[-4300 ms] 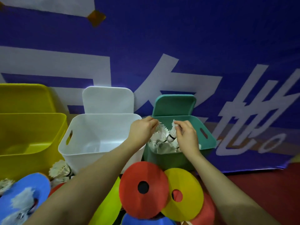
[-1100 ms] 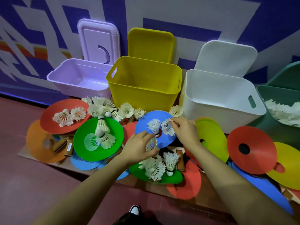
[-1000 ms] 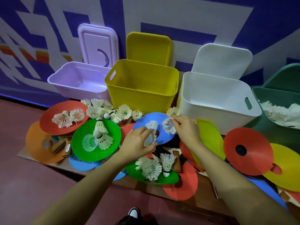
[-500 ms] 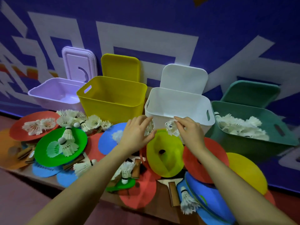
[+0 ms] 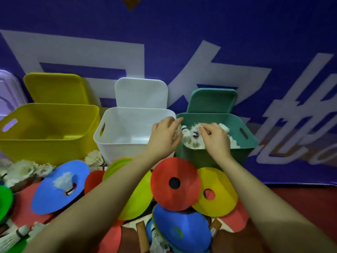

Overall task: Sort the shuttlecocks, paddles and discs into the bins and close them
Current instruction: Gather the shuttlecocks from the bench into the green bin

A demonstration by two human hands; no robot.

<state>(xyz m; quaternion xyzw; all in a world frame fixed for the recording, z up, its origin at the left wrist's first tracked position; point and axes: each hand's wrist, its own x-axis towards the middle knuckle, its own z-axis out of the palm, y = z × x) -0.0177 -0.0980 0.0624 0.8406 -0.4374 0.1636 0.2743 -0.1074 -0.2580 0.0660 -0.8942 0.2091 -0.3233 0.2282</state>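
Head view: three open bins, yellow [image 5: 49, 132], white [image 5: 127, 125] and green bin [image 5: 215, 156]. Over the green one, left hand [image 5: 165, 137] and right hand [image 5: 216, 138] each pinch one shuttlecock [image 5: 195, 132] in curled fingers.

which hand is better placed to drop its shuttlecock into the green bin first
Right. The right hand already pinches a white feather shuttlecock above the green plastic bin, while the left hand sits over its left rim.
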